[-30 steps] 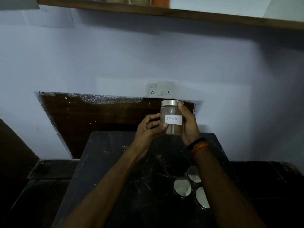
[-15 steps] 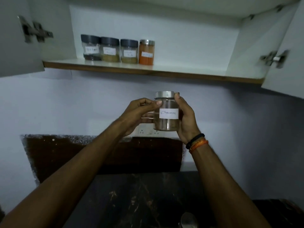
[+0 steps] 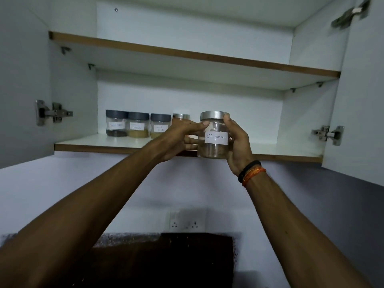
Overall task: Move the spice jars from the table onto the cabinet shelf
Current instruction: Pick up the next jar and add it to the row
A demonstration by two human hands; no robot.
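Glass cinnamon jar (image 3: pixel 214 135) is gripped by the right hand (image 3: pixel 238 145) and steadied by left hand (image 3: pixel 178 138) fingertips at the lower shelf (image 3: pixel 99 143) edge; placement beside the silver-lidded jar (image 3: pixel 180 117) is required next.

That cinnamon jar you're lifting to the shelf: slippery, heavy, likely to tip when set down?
The cinnamon jar looks smooth and clear, so possibly slick; both the left hand and right hand steady it. Roughly a third full, so likely light. Squat and wide, it should stand stably on the lower shelf.
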